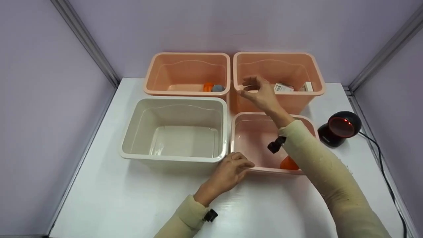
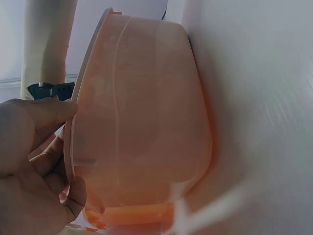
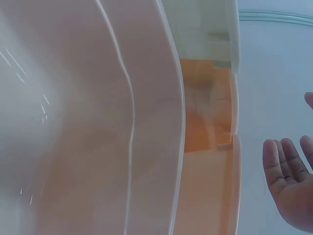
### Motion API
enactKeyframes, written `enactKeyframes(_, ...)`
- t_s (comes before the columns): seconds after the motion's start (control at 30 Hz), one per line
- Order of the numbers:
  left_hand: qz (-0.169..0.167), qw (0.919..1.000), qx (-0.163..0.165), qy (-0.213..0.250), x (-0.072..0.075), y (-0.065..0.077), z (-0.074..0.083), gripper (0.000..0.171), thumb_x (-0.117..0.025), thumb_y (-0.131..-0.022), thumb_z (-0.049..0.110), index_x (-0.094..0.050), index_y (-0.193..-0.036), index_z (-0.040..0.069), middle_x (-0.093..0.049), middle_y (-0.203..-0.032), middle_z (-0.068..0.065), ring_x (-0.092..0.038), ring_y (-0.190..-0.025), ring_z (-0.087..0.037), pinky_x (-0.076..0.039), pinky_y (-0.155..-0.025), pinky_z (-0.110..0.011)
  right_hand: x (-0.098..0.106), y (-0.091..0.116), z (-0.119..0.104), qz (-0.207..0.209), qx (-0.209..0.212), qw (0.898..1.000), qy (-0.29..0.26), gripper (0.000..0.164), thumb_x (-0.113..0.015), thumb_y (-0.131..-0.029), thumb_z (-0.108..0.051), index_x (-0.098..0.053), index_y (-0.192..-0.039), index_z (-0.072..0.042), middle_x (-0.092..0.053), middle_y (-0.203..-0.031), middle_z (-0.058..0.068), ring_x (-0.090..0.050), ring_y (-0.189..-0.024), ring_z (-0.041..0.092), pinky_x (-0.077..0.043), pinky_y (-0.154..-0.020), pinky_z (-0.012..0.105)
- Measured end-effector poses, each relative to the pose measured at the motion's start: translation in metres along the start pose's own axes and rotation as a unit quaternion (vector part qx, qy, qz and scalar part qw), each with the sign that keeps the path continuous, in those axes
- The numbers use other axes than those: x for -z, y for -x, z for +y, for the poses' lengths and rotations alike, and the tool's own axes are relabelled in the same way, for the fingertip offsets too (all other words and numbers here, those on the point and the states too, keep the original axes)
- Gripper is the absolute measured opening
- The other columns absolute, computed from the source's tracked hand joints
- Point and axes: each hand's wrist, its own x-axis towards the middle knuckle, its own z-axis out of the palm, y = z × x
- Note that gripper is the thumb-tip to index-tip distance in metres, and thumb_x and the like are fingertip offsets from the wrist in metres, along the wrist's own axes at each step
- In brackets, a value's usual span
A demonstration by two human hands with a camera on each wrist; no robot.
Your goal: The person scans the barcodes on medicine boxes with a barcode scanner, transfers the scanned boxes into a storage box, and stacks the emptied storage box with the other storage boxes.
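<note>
My left hand (image 1: 231, 170) grips the rim of the light pink bin (image 1: 236, 142) at its near left corner. In the left wrist view, thumb and fingers lie on either side of the bin's edge (image 2: 73, 132). An orange object (image 1: 289, 164) lies inside that bin, partly hidden by the right sleeve. My right hand (image 1: 262, 95) is raised by the front left part of the back right peach bin (image 1: 281, 56). Its thumb and fingers stand apart with nothing visible between them. Two small white boxes, one flat (image 1: 283, 87) and one upright (image 1: 307, 86), sit in that peach bin.
The white bin (image 1: 178, 158) stands left of the pink one. Behind it, another peach bin (image 1: 188, 56) contains an orange item (image 1: 208, 87) and a grey one (image 1: 218, 88). A black scanner (image 1: 343, 125) with a red light and cable stands at the right.
</note>
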Motion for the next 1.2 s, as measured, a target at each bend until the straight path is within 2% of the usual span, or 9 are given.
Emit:
enactKeyframes(0.2,0.007,0.9999,-0.005,-0.007,-0.001,0.0,-0.001,0.016,-0.069,-0.094,0.016,-0.075,-0.109,0.021,-0.064,-0.102,0.004,-0.06,-0.107,-0.015,-0.048,-0.099,-0.029,0.01,0.013,-0.005,-0.024,-0.008,1.0,-0.014,0.049,-0.074,-0.087,-0.006,-0.055,-0.131,0.001,-0.06,-0.126,0.023,-0.063,-0.111,0.031,-0.052,-0.095,0.027)
enactKeyframes(0.43,0.011,0.9998,-0.014,-0.006,-0.001,-0.001,-0.001,0.016,-0.07,-0.094,0.016,-0.075,-0.108,0.02,-0.065,-0.101,0.003,-0.06,-0.106,-0.016,-0.048,-0.099,-0.028,0.026,0.025,0.004,-0.034,-0.007,0.999,-0.017,0.048,-0.077,-0.087,-0.016,-0.057,-0.129,-0.004,-0.061,-0.126,0.018,-0.062,-0.107,0.021,-0.052,-0.091,0.023)
enactKeyframes(0.7,0.007,0.9999,-0.007,-0.01,-0.001,-0.002,-0.001,0.016,-0.07,-0.094,0.016,-0.075,-0.108,0.02,-0.066,-0.101,0.004,-0.06,-0.106,-0.015,-0.047,-0.099,-0.029,0.043,0.039,0.008,-0.036,0.003,0.999,-0.011,0.046,-0.076,-0.089,-0.019,-0.057,-0.13,-0.009,-0.06,-0.128,0.02,-0.062,-0.107,0.016,-0.054,-0.086,0.019)
enactKeyframes(0.93,0.006,1.0,-0.002,-0.003,-0.001,-0.002,-0.001,0.016,-0.07,-0.094,0.015,-0.075,-0.108,0.019,-0.065,-0.101,0.004,-0.06,-0.107,-0.015,-0.046,-0.1,-0.029,0.055,0.05,0.01,-0.043,0.009,0.999,0.012,0.05,-0.075,-0.09,-0.022,-0.056,-0.134,-0.009,-0.06,-0.129,0.016,-0.061,-0.111,0.021,-0.051,-0.088,0.019)
enactKeyframes(1.2,0.004,1.0,-0.008,-0.005,-0.001,-0.001,-0.001,0.018,-0.07,-0.094,0.014,-0.075,-0.11,0.021,-0.065,-0.101,0.004,-0.06,-0.104,-0.013,-0.047,-0.1,-0.027,0.071,0.065,0.014,-0.057,0.008,0.998,0.015,0.049,-0.074,-0.091,-0.021,-0.055,-0.134,-0.007,-0.062,-0.121,0.002,-0.061,-0.11,0.02,-0.052,-0.089,0.019)
